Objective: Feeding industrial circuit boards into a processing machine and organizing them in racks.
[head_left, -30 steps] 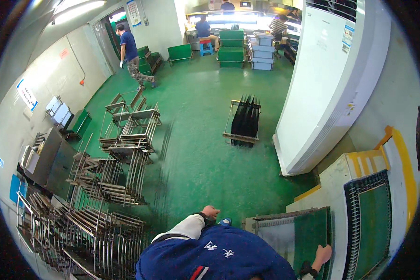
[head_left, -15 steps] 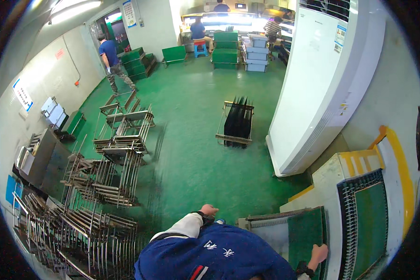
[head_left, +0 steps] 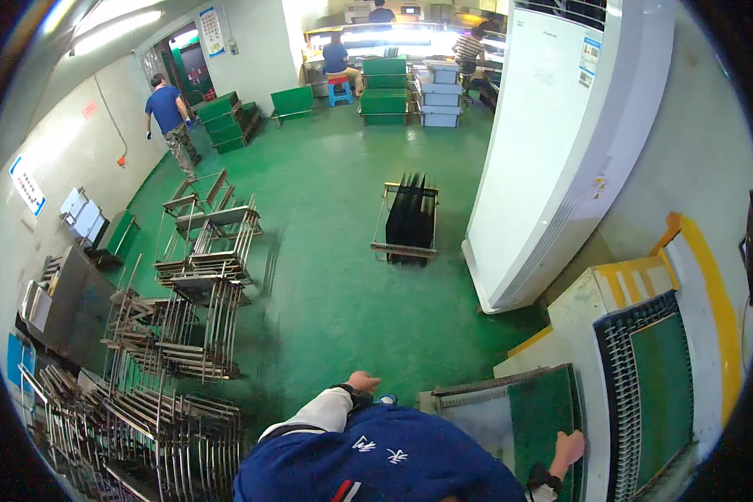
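My right hand [head_left: 569,449] is closed on the right side of a slotted metal rack [head_left: 477,386], its fingers curled over the edge. Inside that rack a green panel [head_left: 537,422] lies toward the right, beside a pale, whitish area. My left hand [head_left: 363,382] is out in front of my body over the floor, left of the rack, with its fingers loosely curled and nothing visible in them. Right of my right hand, a second rack with a dark toothed edge holds another green panel [head_left: 663,402].
Stacked empty metal racks [head_left: 201,326] line the left side. On the green floor ahead stands a rack of dark panels [head_left: 410,219]. A tall white air conditioner [head_left: 548,167] rises at right. A person in blue [head_left: 167,109] is at far left; others sit at a bright bench.
The room shifts slightly left in view as my head turns a little right. The person at far left has moved. My right hand keeps its hold on the rack's edge.
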Demonstrator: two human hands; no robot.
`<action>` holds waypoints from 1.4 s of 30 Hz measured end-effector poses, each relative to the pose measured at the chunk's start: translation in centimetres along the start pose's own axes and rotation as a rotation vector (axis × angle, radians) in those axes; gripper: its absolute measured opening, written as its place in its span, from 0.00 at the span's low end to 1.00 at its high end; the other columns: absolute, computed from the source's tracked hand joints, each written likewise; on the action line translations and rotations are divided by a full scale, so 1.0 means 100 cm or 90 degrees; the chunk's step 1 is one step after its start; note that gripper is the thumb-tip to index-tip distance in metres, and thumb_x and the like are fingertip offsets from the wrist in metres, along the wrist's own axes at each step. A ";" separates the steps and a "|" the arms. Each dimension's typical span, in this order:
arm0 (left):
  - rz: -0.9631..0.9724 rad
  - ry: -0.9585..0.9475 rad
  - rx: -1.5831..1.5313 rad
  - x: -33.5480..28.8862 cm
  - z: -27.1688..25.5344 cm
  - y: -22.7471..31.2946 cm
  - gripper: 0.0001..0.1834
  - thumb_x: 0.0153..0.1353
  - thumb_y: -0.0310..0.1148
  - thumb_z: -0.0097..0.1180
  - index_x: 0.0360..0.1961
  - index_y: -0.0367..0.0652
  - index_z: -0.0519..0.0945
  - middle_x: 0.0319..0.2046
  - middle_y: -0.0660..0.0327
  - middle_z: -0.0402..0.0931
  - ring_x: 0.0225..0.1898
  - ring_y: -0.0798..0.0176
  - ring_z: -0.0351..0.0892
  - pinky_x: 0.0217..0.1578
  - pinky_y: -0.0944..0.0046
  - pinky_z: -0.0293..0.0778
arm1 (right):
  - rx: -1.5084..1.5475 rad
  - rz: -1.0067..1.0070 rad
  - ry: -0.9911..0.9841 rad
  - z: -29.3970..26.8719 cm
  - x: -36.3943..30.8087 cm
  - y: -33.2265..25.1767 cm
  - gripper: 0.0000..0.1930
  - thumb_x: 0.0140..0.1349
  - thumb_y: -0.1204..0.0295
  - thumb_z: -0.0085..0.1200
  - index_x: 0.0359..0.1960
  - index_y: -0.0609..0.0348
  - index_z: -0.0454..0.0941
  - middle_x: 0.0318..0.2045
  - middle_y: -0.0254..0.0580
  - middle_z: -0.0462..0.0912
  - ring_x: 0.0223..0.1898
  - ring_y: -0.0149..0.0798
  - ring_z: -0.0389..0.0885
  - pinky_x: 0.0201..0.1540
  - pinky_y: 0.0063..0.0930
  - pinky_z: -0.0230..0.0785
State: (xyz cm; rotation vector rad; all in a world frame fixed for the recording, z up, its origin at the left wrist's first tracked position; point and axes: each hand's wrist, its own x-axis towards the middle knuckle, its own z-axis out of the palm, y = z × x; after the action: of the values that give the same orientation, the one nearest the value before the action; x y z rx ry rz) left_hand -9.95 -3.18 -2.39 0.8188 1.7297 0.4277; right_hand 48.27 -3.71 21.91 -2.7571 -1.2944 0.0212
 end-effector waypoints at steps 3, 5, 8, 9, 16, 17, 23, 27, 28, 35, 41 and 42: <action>-0.035 -0.020 0.022 -0.012 0.004 0.019 0.20 0.47 0.47 0.55 0.26 0.37 0.79 0.23 0.59 0.78 0.22 0.65 0.78 0.25 0.66 0.73 | -0.028 0.023 -0.009 0.012 0.006 0.017 0.20 0.37 0.65 0.63 0.33 0.63 0.75 0.32 0.52 0.77 0.37 0.52 0.75 0.38 0.41 0.68; -0.032 -0.020 0.000 -0.017 0.000 0.016 0.19 0.49 0.45 0.56 0.27 0.37 0.77 0.23 0.59 0.77 0.21 0.66 0.77 0.22 0.67 0.73 | -0.030 0.029 -0.031 0.007 0.005 0.009 0.21 0.37 0.65 0.63 0.33 0.63 0.75 0.33 0.52 0.77 0.38 0.52 0.75 0.39 0.41 0.68; -0.029 -0.012 -0.002 -0.016 -0.004 0.007 0.19 0.50 0.44 0.56 0.27 0.36 0.78 0.24 0.59 0.77 0.21 0.66 0.77 0.23 0.67 0.73 | -0.038 0.008 -0.005 0.010 0.007 0.007 0.21 0.37 0.64 0.63 0.33 0.64 0.75 0.33 0.52 0.77 0.38 0.52 0.75 0.39 0.41 0.68; -0.027 -0.011 -0.023 -0.017 -0.002 0.007 0.19 0.49 0.45 0.56 0.27 0.36 0.78 0.23 0.59 0.78 0.22 0.66 0.78 0.25 0.67 0.73 | -0.037 0.021 -0.008 0.007 0.006 0.006 0.21 0.37 0.64 0.63 0.33 0.64 0.75 0.33 0.53 0.77 0.38 0.52 0.75 0.39 0.41 0.68; -0.033 -0.012 -0.006 -0.020 -0.007 0.009 0.19 0.51 0.43 0.55 0.31 0.34 0.78 0.25 0.58 0.78 0.23 0.65 0.78 0.25 0.66 0.74 | -0.031 0.031 -0.026 -0.005 -0.008 -0.008 0.21 0.38 0.64 0.63 0.32 0.65 0.76 0.34 0.53 0.77 0.39 0.52 0.75 0.39 0.40 0.67; -0.034 -0.011 -0.010 -0.018 -0.007 0.006 0.19 0.51 0.43 0.55 0.32 0.34 0.78 0.25 0.58 0.78 0.23 0.64 0.78 0.26 0.65 0.74 | -0.032 0.031 -0.024 -0.008 -0.009 -0.012 0.20 0.38 0.64 0.63 0.32 0.65 0.76 0.33 0.53 0.77 0.38 0.52 0.75 0.39 0.40 0.67; -0.036 -0.022 0.001 -0.009 -0.011 0.000 0.18 0.50 0.41 0.56 0.33 0.34 0.77 0.26 0.57 0.78 0.23 0.64 0.78 0.25 0.66 0.74 | -0.016 0.031 0.001 0.005 -0.009 -0.002 0.19 0.38 0.65 0.63 0.31 0.65 0.76 0.32 0.53 0.77 0.37 0.52 0.75 0.38 0.40 0.67; -0.057 -0.017 -0.018 -0.004 -0.017 -0.008 0.19 0.50 0.42 0.57 0.32 0.34 0.77 0.25 0.58 0.78 0.21 0.66 0.77 0.24 0.67 0.74 | -0.038 0.020 -0.009 0.006 -0.011 -0.006 0.20 0.38 0.65 0.63 0.31 0.66 0.75 0.33 0.53 0.77 0.37 0.52 0.75 0.38 0.40 0.67; -0.060 -0.015 -0.019 -0.004 -0.018 -0.007 0.19 0.50 0.42 0.57 0.32 0.34 0.77 0.25 0.58 0.78 0.21 0.66 0.77 0.24 0.67 0.74 | -0.042 0.020 -0.007 0.006 -0.011 -0.007 0.20 0.38 0.65 0.63 0.31 0.66 0.75 0.33 0.53 0.77 0.37 0.52 0.75 0.38 0.40 0.67; -0.057 -0.021 -0.013 -0.013 -0.031 0.000 0.19 0.50 0.42 0.57 0.32 0.34 0.77 0.24 0.59 0.77 0.21 0.66 0.77 0.23 0.66 0.73 | -0.055 0.027 -0.007 0.000 -0.020 -0.015 0.21 0.38 0.65 0.62 0.32 0.67 0.75 0.34 0.55 0.77 0.38 0.53 0.75 0.39 0.39 0.67; -0.055 -0.006 -0.022 -0.003 -0.037 -0.016 0.18 0.50 0.42 0.56 0.31 0.34 0.77 0.24 0.58 0.77 0.22 0.66 0.77 0.24 0.66 0.73 | -0.028 0.043 -0.010 -0.001 -0.024 -0.019 0.21 0.40 0.65 0.61 0.34 0.68 0.74 0.34 0.55 0.77 0.39 0.53 0.75 0.39 0.40 0.68; -0.058 -0.007 -0.027 -0.004 -0.037 -0.014 0.18 0.50 0.42 0.57 0.31 0.34 0.77 0.24 0.58 0.77 0.22 0.66 0.77 0.24 0.66 0.73 | -0.029 0.040 0.008 0.005 -0.022 -0.012 0.21 0.40 0.65 0.61 0.34 0.68 0.74 0.34 0.55 0.77 0.39 0.53 0.75 0.39 0.40 0.68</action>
State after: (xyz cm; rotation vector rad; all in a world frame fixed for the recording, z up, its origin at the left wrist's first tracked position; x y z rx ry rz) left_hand -13.81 -3.98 -1.86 0.7070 1.7352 0.3963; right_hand 45.87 -4.58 21.45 -2.8313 -1.2191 -0.0219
